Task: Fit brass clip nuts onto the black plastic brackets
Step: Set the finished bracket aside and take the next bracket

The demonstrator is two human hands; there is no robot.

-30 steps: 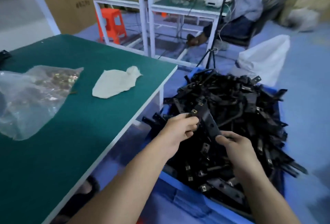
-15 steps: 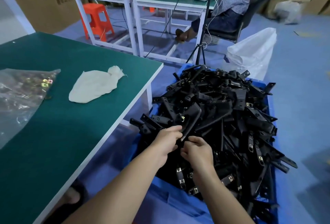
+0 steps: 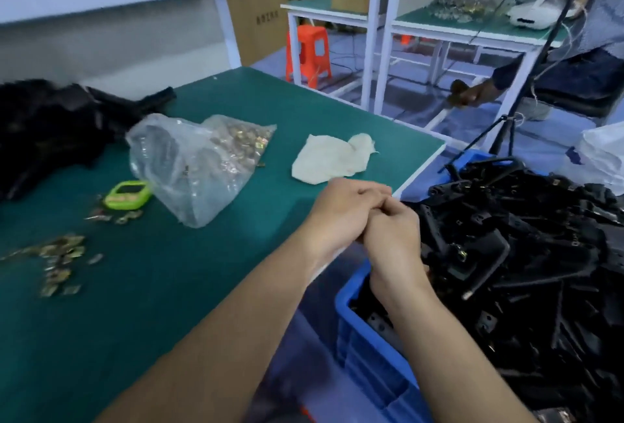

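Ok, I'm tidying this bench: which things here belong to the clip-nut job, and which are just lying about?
Part of the job: loose brass clip nuts; bag of clip nuts; black brackets in the blue crate.
Lying about: green gadget; white cloth; orange stool.

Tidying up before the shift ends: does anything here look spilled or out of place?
Yes. Loose brass clip nuts lie scattered on the green table, outside their clear bag. The black brackets are heaped above the rim of the blue crate and could slide off.
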